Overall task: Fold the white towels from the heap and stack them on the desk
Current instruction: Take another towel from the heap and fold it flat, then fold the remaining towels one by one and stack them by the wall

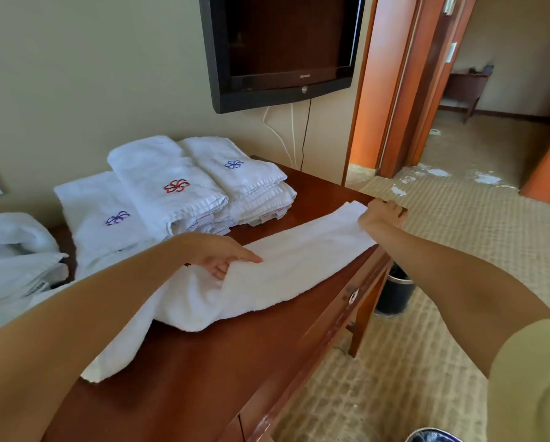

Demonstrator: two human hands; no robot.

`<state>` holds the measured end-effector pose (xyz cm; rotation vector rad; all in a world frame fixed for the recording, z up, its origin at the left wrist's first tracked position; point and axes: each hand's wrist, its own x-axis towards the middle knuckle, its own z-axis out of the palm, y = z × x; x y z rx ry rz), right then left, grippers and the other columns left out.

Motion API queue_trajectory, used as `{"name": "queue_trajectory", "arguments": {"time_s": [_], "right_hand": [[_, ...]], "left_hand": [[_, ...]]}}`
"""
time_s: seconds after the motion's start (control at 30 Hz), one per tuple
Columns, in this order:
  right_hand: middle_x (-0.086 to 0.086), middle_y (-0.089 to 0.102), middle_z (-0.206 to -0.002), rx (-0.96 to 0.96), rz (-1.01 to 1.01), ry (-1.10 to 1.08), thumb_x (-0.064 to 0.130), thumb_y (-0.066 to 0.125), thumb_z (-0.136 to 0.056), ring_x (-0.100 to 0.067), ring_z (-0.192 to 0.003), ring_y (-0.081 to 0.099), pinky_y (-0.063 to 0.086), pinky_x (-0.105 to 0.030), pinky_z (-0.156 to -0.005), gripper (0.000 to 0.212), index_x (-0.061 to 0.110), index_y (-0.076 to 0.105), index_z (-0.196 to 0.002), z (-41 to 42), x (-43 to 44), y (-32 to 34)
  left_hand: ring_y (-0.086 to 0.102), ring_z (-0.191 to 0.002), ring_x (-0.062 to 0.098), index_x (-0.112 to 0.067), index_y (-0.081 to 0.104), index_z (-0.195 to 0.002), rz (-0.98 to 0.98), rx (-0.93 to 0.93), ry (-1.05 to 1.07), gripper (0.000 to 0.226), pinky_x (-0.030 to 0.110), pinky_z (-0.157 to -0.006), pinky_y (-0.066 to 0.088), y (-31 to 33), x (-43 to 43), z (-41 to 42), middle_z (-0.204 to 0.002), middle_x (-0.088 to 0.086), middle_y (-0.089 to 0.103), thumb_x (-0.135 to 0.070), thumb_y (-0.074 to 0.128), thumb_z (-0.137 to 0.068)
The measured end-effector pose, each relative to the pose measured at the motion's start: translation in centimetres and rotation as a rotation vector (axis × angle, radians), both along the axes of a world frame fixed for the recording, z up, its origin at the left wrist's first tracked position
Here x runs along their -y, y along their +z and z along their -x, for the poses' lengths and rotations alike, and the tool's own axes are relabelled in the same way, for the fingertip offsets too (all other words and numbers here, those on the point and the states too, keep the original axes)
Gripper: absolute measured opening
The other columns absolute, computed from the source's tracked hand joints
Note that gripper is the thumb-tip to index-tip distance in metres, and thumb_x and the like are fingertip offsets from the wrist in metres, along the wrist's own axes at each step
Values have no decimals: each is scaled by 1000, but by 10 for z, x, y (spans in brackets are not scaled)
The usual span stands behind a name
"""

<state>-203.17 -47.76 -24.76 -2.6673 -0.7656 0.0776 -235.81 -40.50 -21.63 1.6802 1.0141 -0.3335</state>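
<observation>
A long white towel (267,275) lies stretched across the brown wooden desk (210,371), folded lengthwise. My left hand (222,255) grips its raised fold near the middle, index finger pointing along the cloth. At the desk's far right edge my right hand (382,213) pinches the towel's far end. Behind them lie folded white towels: one with a red flower emblem (168,186) on top, one with a blue emblem (235,165) to its right, one with a purple emblem (108,215) to its left. A heap of unfolded white towels (15,253) lies at the left.
A black television (280,49) hangs on the wall above the desk, cables dangling below it. A dark waste bin (395,293) stands on the carpet beside the desk's right leg. An open doorway (458,100) with orange-brown frames leads to another room.
</observation>
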Motion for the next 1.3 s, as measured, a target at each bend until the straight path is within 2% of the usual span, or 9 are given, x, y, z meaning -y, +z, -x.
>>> {"name": "queue_trajectory", "arguments": {"time_s": [0.17,0.37,0.5,0.63,0.83,0.93,1.07,1.17,1.3], "right_hand": [[-9,58,-126,-199,-298,604,14,67,-87,-24,-119,53,42,-37,-103,41,15,57,-127,61,-8,18],[5,69,-105,-544,97,1153,43,52,-96,-5,-93,64,47,-19,-83,37,14,67,-114,179,-9,45],[7,65,-115,-470,478,1186,69,46,-88,-12,-106,59,46,-27,-96,54,25,72,-105,227,-17,48],[17,56,-95,-393,628,1223,55,65,-84,-1,-87,50,38,-19,-79,24,33,63,-93,246,-13,51],[18,59,-102,-364,761,1277,29,72,-86,-2,-99,53,41,-22,-88,39,29,58,-123,248,-3,54],[11,67,-92,-495,856,1309,11,69,-88,-3,-86,64,52,-20,-78,27,22,63,-112,245,3,54],[11,67,-82,-439,866,1314,11,68,-89,-5,-79,63,52,-21,-74,12,23,67,-89,245,9,56],[10,66,-87,-321,872,1255,13,64,-92,-4,-78,63,51,-19,-67,11,24,66,-91,237,10,56],[7,63,-93,-271,843,1153,11,61,-93,-6,-79,61,51,-20,-66,13,24,63,-94,219,11,57]], "left_hand": [[36,-54,7,-22,66,-90,21,-168,-169,29,17,-51,27,12,7,19,-60,-9,49,-47,51,-95],[63,-86,18,-20,68,-96,-335,-189,6,26,30,-86,48,18,12,44,-93,0,70,-43,55,-94],[55,-104,18,-16,56,-123,-514,-441,-51,55,26,-83,46,31,16,94,-115,-1,57,-54,65,-83],[51,-92,15,-17,55,-127,-422,-544,-79,76,22,-76,42,43,24,133,-108,-4,53,-59,78,-67],[37,-55,7,-25,56,-85,-153,-694,-257,22,17,-50,28,65,46,146,-60,-13,48,-37,74,-82],[46,-63,7,-28,59,-94,-91,-704,-304,13,19,-66,38,71,62,146,-64,-12,49,-30,70,-86],[56,-85,8,-29,53,-133,-171,-606,-214,50,23,-88,47,68,66,157,-92,-10,59,-23,70,-87],[55,-101,9,-28,53,-132,-308,-509,-78,54,27,-98,44,64,61,175,-116,-8,60,-25,74,-83],[58,-100,16,-28,55,-124,-82,-520,-2,50,33,-97,48,59,64,202,-129,0,59,-28,78,-79]]}}
